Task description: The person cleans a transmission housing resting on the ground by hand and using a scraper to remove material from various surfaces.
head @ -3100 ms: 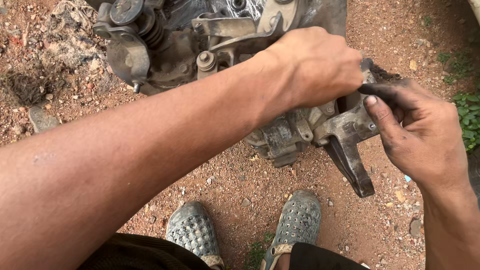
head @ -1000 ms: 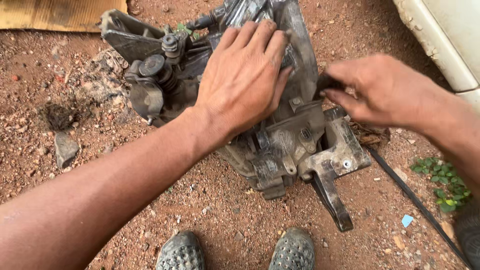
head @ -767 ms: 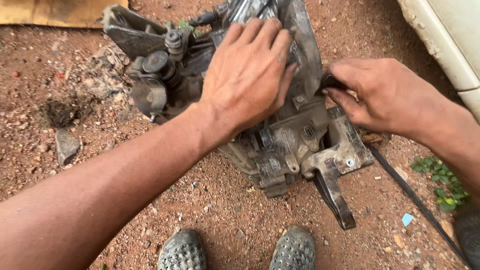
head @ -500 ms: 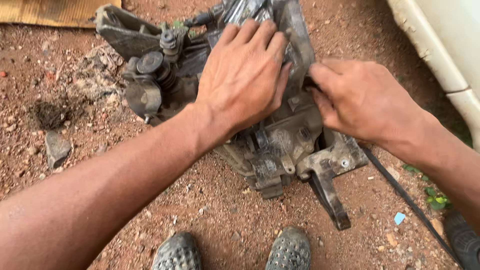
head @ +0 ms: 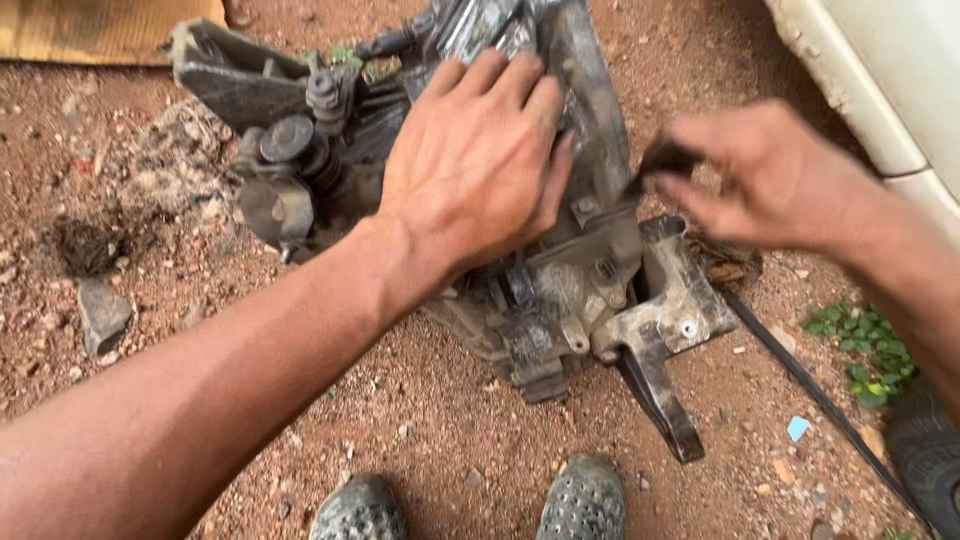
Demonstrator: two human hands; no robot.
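A dirty grey metal gearbox housing [head: 560, 300] lies on red gravel ground. My left hand [head: 480, 165] rests flat on top of it, fingers spread and pressing down. My right hand [head: 760, 175] hovers at the housing's right side, blurred by motion, its fingers pinched on a small dark tool [head: 660, 165] whose tip points at the casing. A mounting bracket [head: 670, 300] with a long metal arm [head: 660, 400] sticks out at the lower right of the housing.
My two grey perforated shoes [head: 585, 500] stand at the bottom edge. A white car body [head: 880, 70] fills the top right. A black strap [head: 800, 385] runs along the ground on the right, near green weeds [head: 860, 340]. Cardboard [head: 90, 30] lies top left, a stone [head: 100, 315] at left.
My right hand has pulled away to the right from the housing with the small dark tool. My left hand stays flat on the casing. The view has shifted slightly.
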